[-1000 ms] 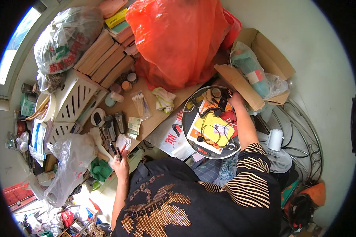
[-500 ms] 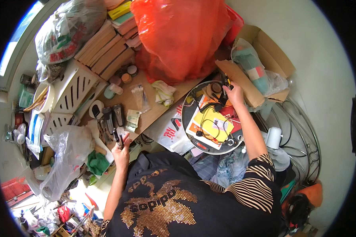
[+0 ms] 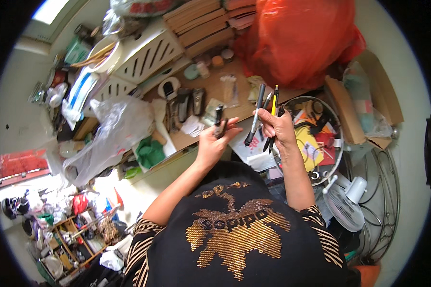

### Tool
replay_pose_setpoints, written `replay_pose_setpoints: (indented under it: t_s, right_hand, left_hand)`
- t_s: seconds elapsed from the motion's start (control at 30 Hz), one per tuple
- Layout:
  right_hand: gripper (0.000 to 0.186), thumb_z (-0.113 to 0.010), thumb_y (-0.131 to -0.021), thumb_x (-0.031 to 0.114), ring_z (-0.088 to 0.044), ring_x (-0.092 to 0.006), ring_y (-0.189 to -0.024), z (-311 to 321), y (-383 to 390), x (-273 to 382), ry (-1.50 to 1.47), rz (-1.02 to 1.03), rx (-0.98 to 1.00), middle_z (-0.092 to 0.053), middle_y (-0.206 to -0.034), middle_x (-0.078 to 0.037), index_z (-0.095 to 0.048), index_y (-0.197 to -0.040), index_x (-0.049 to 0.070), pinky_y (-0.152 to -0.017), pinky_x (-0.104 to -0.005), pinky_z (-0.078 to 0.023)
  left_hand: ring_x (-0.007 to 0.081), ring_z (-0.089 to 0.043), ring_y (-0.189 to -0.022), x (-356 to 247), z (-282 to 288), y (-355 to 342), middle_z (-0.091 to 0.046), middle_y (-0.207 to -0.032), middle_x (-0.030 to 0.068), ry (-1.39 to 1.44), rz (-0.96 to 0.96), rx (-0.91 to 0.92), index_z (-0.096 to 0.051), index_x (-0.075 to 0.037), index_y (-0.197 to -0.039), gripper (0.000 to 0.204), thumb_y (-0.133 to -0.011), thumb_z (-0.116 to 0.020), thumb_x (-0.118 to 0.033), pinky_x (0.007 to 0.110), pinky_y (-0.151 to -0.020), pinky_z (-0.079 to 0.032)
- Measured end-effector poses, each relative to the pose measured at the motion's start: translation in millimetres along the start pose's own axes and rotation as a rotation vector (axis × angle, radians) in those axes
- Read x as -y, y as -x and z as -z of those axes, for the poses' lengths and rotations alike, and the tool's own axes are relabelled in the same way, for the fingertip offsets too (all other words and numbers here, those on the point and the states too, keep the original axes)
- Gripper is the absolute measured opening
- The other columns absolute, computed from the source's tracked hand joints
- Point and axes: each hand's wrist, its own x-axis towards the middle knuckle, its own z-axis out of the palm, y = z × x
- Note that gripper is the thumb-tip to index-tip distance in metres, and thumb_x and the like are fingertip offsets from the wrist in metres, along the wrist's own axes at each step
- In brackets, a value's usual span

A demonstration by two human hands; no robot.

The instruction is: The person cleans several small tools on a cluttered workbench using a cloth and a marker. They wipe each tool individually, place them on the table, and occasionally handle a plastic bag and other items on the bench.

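Note:
In the head view my right hand (image 3: 279, 127) grips several pens (image 3: 274, 99), including a dark marker and a yellow one, in front of the round tray (image 3: 340, 142) cluttered with papers and cables. My left hand (image 3: 210, 146) is closed on dark pen-like items (image 3: 219, 114), left of my right hand and over the front of the wooden desk (image 3: 215, 86). Behind the left hand lie shavers (image 3: 183, 105), banknotes (image 3: 209, 112) and a crumpled tissue (image 3: 192, 126). A bag of cotton swabs (image 3: 230, 91) lies farther back.
A red bag (image 3: 301, 40) and book stacks (image 3: 196, 24) stand at the back, an open cardboard box (image 3: 385, 95) right. A white plastic bag (image 3: 110, 138) and slotted organiser (image 3: 146, 52) are left. A fan (image 3: 342, 205) stands below the tray. Heaped clutter (image 3: 72, 239) is lower left.
My right hand has come left and toward me from the tray, now showing several pens. My left hand has risen and moved right toward it. The whole view has shifted.

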Motion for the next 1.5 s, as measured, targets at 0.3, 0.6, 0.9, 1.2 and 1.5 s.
replay_pose_setpoints:
  t_s: [0.3, 0.6, 0.9, 1.2, 1.5]
  right_hand:
    - [0.023, -0.073, -0.081, 0.009, -0.056, -0.005, -0.071, -68.3, -9.1, -50.7, 0.243, 0.259, -0.035, -0.064, -0.078, -0.001, -0.063, -0.1, 0.001, -0.061, -0.0194, -0.043]
    - [0.033, -0.067, -0.078, -0.001, -0.063, -0.0204, -0.077, -85.6, -10.4, -87.1, 0.86, 0.688, 0.153, -0.063, -0.089, -0.009, -0.064, -0.111, 0.005, -0.068, -0.0291, -0.05]
    - [0.034, -0.068, -0.075, -0.001, -0.064, -0.0272, -0.083, -119.8, -21.3, -115.6, 1.006, 0.675, 0.234, -0.064, -0.094, -0.012, -0.063, -0.109, 0.005, -0.071, -0.032, -0.051]
    - [0.016, -0.072, -0.081, 0.01, -0.057, -0.0059, -0.076, -112.6, -39.2, -150.6, 0.56, 0.34, -0.037, -0.063, -0.084, 0.0, -0.063, -0.091, 0.001, -0.069, -0.0209, -0.046]
    - [0.014, -0.065, -0.085, 0.015, -0.04, -0.0054, -0.035, -102.9, -66.1, -172.9, 0.35, -0.091, 0.009, -0.066, -0.068, -0.008, -0.06, -0.09, 0.003, -0.033, -0.0215, -0.026]
  left_hand:
    - [0.0066, -0.058, -0.068, -1.2, 31.7, 10.2, -0.069, -0.078, 0.0051, 0.144, 0.188, -0.112, -0.069, 0.001, -0.09, 0.021, -0.085, -0.069, -0.019, 0.021, -0.061, -0.043]
    - [0.0014, -0.041, -0.044, 7.1, 83.1, 18.3, -0.069, -0.073, 0.0059, 0.201, 0.304, -0.137, -0.067, -0.002, -0.086, 0.023, -0.085, -0.068, -0.025, 0.02, -0.039, -0.026]
    - [0.0015, -0.037, -0.04, 17.8, 135.8, 27.3, -0.07, -0.075, 0.0067, 0.15, 0.251, -0.086, -0.068, 0.0, -0.091, 0.025, -0.084, -0.069, -0.024, 0.02, -0.037, -0.025]
    - [0.0023, -0.036, -0.037, 53.2, 174.6, 17.9, -0.072, -0.089, 0.0123, 0.161, 0.04, -0.335, -0.067, 0.001, -0.09, 0.025, -0.091, -0.062, -0.024, 0.02, -0.035, -0.028]
    - [0.0042, -0.038, -0.04, 120.0, 181.6, 3.1, -0.051, -0.059, -0.0046, 0.161, 0.343, -0.263, -0.067, -0.006, -0.109, 0.03, -0.09, -0.063, -0.029, 0.023, -0.037, -0.028]
